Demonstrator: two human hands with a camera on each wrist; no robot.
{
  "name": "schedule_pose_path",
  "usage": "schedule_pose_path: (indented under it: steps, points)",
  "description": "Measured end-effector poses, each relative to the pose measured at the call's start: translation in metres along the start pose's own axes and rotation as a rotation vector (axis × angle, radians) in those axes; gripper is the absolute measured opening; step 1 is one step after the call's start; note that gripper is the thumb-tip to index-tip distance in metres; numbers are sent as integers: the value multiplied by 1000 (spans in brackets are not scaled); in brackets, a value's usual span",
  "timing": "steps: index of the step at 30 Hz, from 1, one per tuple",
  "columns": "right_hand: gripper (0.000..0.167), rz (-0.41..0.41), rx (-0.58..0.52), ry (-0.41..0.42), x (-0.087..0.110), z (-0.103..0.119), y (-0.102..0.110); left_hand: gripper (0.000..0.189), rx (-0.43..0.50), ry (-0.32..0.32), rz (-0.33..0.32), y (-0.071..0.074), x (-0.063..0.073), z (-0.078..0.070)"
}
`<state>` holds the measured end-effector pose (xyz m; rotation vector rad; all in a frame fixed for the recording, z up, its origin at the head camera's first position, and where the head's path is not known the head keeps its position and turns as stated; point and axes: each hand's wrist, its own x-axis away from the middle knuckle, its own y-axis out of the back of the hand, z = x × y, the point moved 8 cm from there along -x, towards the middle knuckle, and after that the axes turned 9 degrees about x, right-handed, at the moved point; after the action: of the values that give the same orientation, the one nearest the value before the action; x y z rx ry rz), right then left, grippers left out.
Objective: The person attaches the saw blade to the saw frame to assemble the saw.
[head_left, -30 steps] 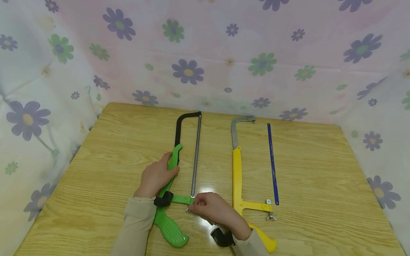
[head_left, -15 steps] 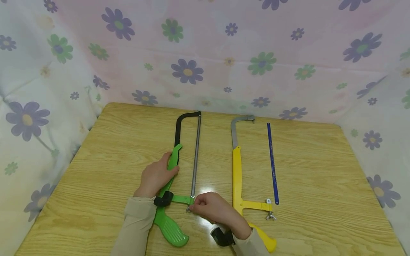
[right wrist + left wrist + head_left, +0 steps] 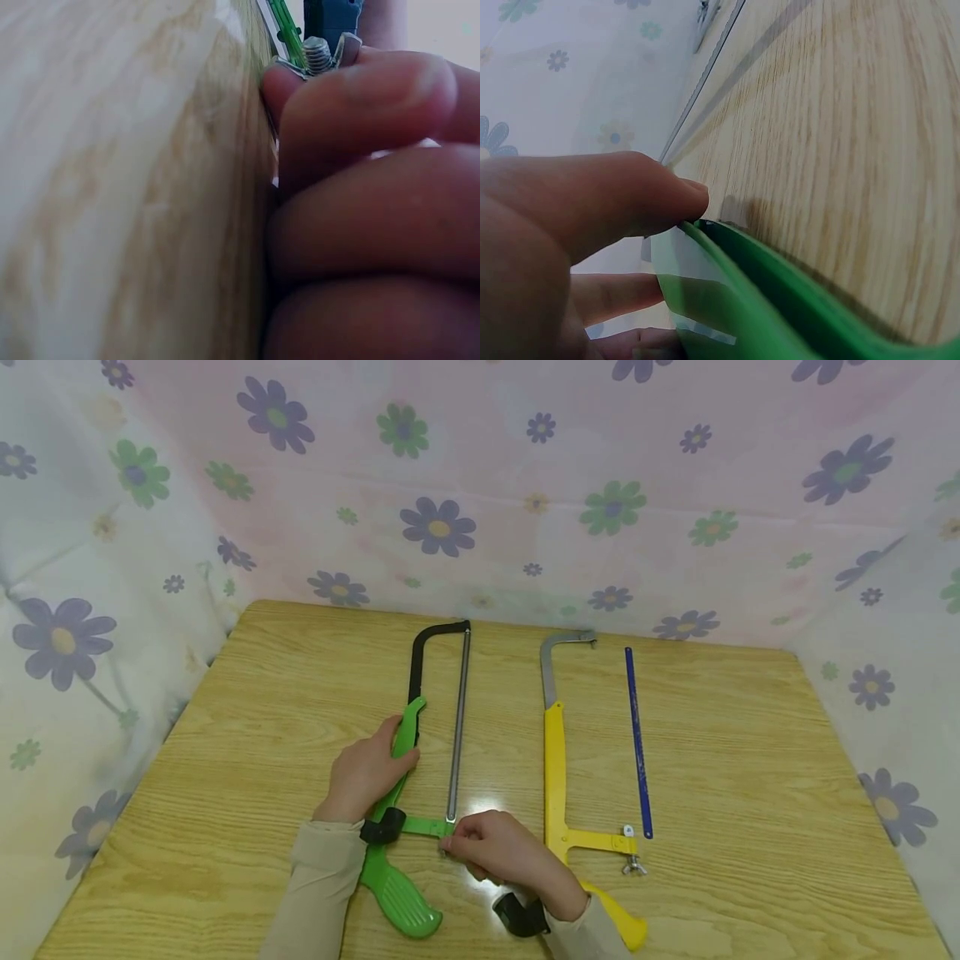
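A green-handled hacksaw (image 3: 402,900) lies on the table, its grey blade (image 3: 459,718) stretched between the ends of its frame. My left hand (image 3: 366,777) grips the green part of the frame, thumb on the near side and fingers around the far side. In the left wrist view the thumb (image 3: 630,191) presses on the green edge. At the blade's lower end, my right hand (image 3: 501,852) pinches the hacksaw's wing nut (image 3: 349,51) between thumb and index finger. A threaded bolt end (image 3: 316,54) sticks out of it in the right wrist view.
To the right lies a yellow hacksaw frame (image 3: 556,768) with no blade fitted, its own wing nut (image 3: 633,865) at the lower arm. A loose blue blade (image 3: 638,743) lies beside it. The right forearm crosses over the yellow handle (image 3: 626,927). Flowered cloth (image 3: 525,485) surrounds the wooden table (image 3: 247,727).
The right thumb and fingers shift slightly at the wing nut, whose wings show at a different angle. The left hand and both saws stay where they were.
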<state>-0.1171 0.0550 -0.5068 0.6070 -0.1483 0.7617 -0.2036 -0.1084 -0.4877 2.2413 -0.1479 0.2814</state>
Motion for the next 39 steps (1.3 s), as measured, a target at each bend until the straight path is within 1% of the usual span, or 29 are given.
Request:
schedule_pose_path:
  steps: [11,18,24,27,32,36,39]
  points:
    - [40,5,39,10,0,2,0,67,-4,1,-6,0,0,1]
    - [41,26,6,-10,0,0,-2,67,-8,-4,-10,0,0,1]
    - [37,17,55,-4,0,0,0,66,-1,-9,-14,0,0,0]
    - [34,21,47,-12,0,-1,-1,66,0,-10,-14,0,0,0]
    - [33,22,4,-22,0,-2,-2,66,2,-9,-8,-1,1,1]
    - [31,6,-34,-27,1,-3,-1,66,1,-14,-11,0,1,0]
    - [29,-14,-40,-31,1,-3,0,66,1,-17,-16,0,1,0]
